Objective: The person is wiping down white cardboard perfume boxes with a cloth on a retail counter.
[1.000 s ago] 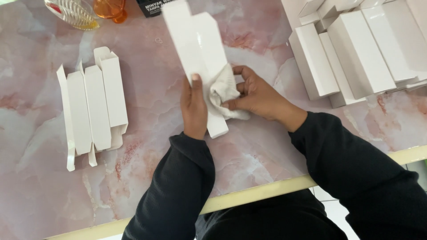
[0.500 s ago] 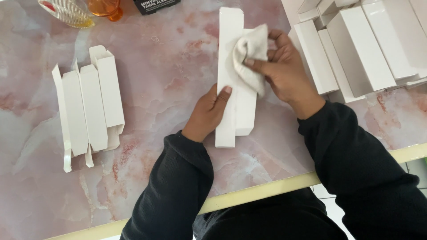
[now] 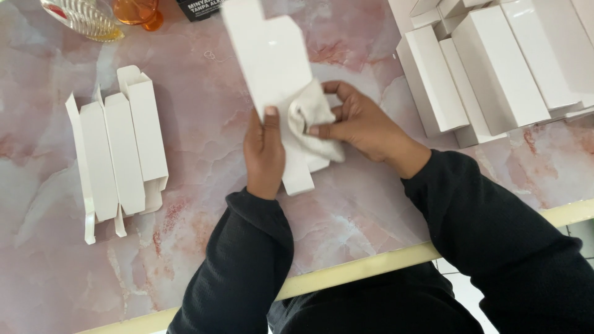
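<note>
Near edge: dark sleeves over pink marble table (image 3: 204, 260). Left hand (image 3: 265, 154) grips flat white carton (image 3: 272, 74), tilted, lower end on table. Right hand (image 3: 359, 124) pinches crumpled white cloth (image 3: 312, 117) vs carton face. Left: folded cartons (image 3: 120, 148). Far right: white box stack (image 3: 495, 62). Far left: orange glass (image 3: 139, 11).

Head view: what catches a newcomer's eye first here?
At centre, the left hand holds a flat white carton while the right hand presses a white cloth against it. More flat cartons lie on the pink marble table at left; assembled white boxes crowd the upper right.
</note>
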